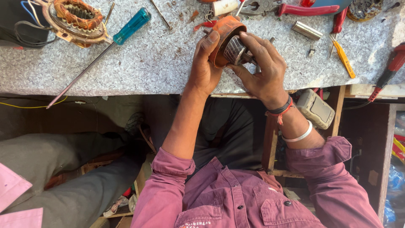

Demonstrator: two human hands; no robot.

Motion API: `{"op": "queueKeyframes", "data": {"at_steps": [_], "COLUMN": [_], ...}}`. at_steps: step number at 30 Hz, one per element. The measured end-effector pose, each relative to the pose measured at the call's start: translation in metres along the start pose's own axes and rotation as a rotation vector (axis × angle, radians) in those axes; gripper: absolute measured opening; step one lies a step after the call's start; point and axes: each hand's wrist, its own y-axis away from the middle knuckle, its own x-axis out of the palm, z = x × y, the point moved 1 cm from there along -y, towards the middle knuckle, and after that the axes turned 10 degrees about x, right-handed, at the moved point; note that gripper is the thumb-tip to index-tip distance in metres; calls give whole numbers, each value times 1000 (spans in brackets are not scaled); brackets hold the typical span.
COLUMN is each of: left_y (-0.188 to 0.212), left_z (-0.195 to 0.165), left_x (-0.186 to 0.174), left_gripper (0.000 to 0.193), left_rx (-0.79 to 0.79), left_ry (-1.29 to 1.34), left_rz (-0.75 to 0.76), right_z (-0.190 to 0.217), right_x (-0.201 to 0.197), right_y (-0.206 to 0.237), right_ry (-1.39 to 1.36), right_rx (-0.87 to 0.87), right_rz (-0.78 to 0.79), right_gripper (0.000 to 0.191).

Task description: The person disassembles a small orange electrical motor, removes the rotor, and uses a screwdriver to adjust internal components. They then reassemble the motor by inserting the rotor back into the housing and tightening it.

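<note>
While my left hand (204,67) curls around the orange motor housing (223,29), thumb pressed to its rim, my right hand (261,69) closes its fingers on the grey ribbed rotor (234,50) seated inside it, both held just above the speckled workbench (160,63), near a blue-handled screwdriver (101,50) and a copper-wound stator (76,19)

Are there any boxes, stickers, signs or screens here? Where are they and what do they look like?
Meter-like device: under the bench edge by the right wrist, a grey rounded rectangle with a darker panel; whether that is a screen, I cannot tell.
Shirt label: bottom edge, on the maroon shirt pocket, a small strip of pale stitched lettering.
Blue packaging: far right, low down, too blurred to tell more.
No signs or boxes show.
</note>
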Motion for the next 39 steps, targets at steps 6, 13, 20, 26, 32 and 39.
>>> {"op": "queueKeyframes", "data": {"at_steps": [6,13,20,26,32,39], "left_y": [1,6,12,13,12,11], "left_z": [0,1,-5,-7,-9,-10], "left_x": [-2,2,3,-1,-2,-3], "left_gripper": [74,90,89,85,86,85], "left_rx": [11,192,262,272,264,246], "left_ry": [-12,-120,-251,-276,-300,-278], "left_rz": [10,92,120,114,116,123], "right_z": [3,1,1,3,3,3], "right_x": [-1,2,5,10,12,13], "right_y": [0,-1,-1,-2,-2,-2], "right_ry": [-13,-211,-292,-361,-349,-349], "right_rx": [9,130,241,210,266,269], "right_rz": [13,71,128,145,131,133], "right_gripper": [70,60,53,47,51,51]}}
